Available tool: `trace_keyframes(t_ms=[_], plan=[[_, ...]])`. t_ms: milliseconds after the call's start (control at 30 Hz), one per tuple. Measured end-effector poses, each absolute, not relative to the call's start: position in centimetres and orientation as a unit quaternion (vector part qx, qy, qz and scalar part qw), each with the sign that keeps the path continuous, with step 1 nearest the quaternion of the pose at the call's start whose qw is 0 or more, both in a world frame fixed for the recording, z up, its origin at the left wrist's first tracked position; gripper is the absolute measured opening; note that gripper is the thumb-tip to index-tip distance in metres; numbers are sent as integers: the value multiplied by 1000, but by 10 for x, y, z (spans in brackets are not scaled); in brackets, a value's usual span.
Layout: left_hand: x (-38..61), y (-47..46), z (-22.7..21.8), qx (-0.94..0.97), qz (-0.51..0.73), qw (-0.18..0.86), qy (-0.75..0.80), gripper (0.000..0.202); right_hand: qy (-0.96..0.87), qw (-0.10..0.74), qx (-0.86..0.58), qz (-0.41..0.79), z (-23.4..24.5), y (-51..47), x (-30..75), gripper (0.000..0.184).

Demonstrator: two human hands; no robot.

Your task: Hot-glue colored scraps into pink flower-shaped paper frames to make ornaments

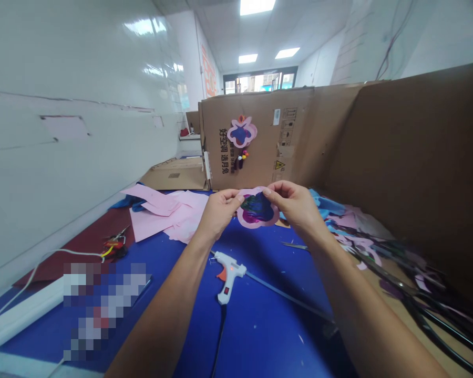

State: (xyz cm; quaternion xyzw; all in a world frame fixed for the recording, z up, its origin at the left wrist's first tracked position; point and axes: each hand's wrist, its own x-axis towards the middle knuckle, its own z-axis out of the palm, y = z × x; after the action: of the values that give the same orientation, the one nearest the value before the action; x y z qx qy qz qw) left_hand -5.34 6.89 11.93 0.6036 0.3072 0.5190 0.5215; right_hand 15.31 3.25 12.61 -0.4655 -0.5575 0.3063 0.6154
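Observation:
Both my hands hold up a pink paper flower cutout (257, 219) with a glossy dark blue and purple centre, just above the blue work table (260, 336). My left hand (219, 212) pinches its left edge between thumb and fingers. My right hand (291, 205) grips the top right edge, with its fingers over the dark centre. Part of the flower is hidden by my fingers. Below my hands, a white hot glue gun (226, 273) with an orange trigger guard lies on the table, its black cord running toward me.
A similar flower (241, 131) with small beads hangs on a printed cardboard panel (256, 139) ahead. Pink paper sheets (173, 212) lie left, near red-handled scissors (116, 244) and a white power strip (27, 310). A metal ruler (287, 286) crosses the table. Black wires (418, 302) and paper scraps lie right.

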Motion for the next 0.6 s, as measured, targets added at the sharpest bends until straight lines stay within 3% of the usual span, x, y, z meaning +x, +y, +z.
trace_keyframes(t_ms=[600], plan=[[-54,70,118,602,529,512,308,46,-555,601,-470,331,128,28,152,52]])
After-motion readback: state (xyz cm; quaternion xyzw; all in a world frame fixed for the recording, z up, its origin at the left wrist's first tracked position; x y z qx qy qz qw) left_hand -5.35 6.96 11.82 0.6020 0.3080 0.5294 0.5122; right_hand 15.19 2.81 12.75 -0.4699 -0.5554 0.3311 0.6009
